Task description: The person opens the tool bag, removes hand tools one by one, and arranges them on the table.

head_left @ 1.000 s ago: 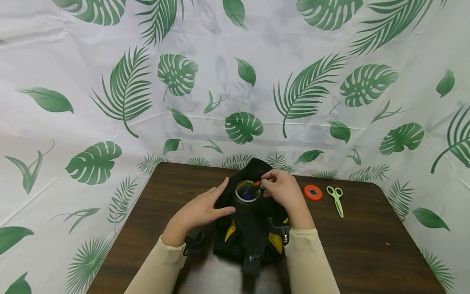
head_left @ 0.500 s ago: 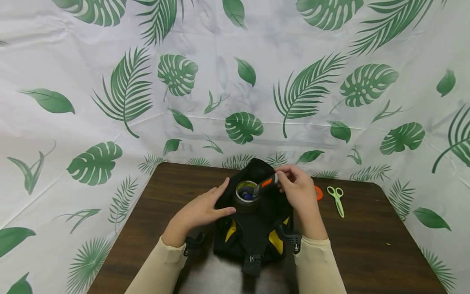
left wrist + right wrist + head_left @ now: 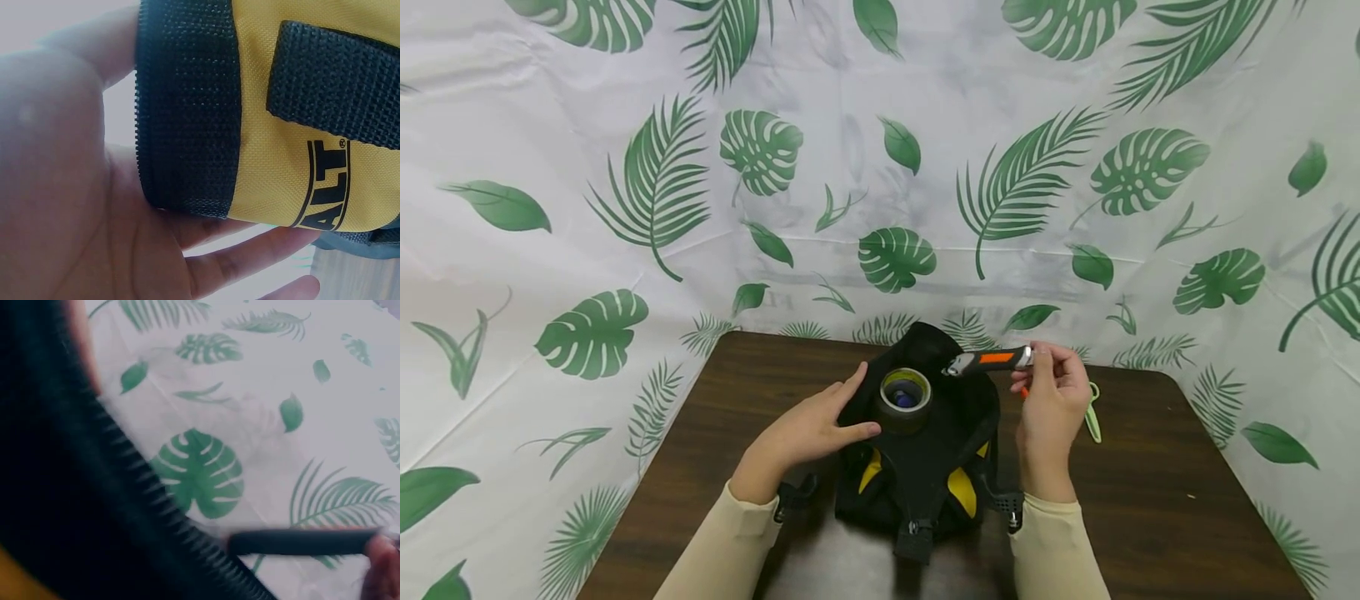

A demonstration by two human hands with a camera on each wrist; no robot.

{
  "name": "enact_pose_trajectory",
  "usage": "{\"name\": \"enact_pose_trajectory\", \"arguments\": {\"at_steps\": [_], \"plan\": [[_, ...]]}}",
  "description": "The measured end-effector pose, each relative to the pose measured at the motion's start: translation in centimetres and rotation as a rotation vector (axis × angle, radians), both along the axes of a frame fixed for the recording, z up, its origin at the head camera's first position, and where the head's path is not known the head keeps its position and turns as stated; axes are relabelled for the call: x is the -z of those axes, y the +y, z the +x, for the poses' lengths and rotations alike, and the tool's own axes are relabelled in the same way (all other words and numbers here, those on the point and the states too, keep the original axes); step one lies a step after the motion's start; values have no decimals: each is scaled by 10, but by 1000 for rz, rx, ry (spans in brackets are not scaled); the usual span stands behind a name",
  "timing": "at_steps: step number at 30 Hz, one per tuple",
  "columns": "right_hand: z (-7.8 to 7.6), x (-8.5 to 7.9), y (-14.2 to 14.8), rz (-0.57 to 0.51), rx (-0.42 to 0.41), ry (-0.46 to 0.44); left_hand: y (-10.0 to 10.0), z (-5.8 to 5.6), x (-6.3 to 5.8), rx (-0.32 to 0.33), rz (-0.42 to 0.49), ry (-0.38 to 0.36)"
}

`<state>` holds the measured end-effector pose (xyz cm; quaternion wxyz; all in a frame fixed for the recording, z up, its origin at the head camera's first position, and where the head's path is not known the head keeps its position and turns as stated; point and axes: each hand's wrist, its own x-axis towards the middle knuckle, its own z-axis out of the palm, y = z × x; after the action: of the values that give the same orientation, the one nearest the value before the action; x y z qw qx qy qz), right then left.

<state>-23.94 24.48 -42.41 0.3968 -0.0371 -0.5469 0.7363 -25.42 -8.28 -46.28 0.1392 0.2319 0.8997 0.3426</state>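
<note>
Flanking one bag [image 3: 916, 467] are two hands [image 3: 812, 427] [image 3: 1052, 402] (the right pinches one tool [image 3: 994, 360]).

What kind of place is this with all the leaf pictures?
Maybe a little work corner indoors: there's a dark wood-grain table, a black-and-yellow tool bag on it, and a leaf-print cloth hanging behind.

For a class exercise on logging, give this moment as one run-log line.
left hand: touching bag | right hand: holding tool | tool: apart from ring | scissors: on table, partly hidden
</note>
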Motion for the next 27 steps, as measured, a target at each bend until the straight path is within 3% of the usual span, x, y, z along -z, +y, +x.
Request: {"name": "enact_pose_trajectory", "arguments": {"at_steps": [6,14,23,27], "plan": [[1,9,9,-118,182,153,-1,0,1,-3,-5,6],[4,29,54,-225,235,266,1,-2,5,5,9,3],[3,57,125,-325,339,230,3,0,1,9,2,9],[4,75,166,-341,280,235,3,1,1,3,2,9]]}}
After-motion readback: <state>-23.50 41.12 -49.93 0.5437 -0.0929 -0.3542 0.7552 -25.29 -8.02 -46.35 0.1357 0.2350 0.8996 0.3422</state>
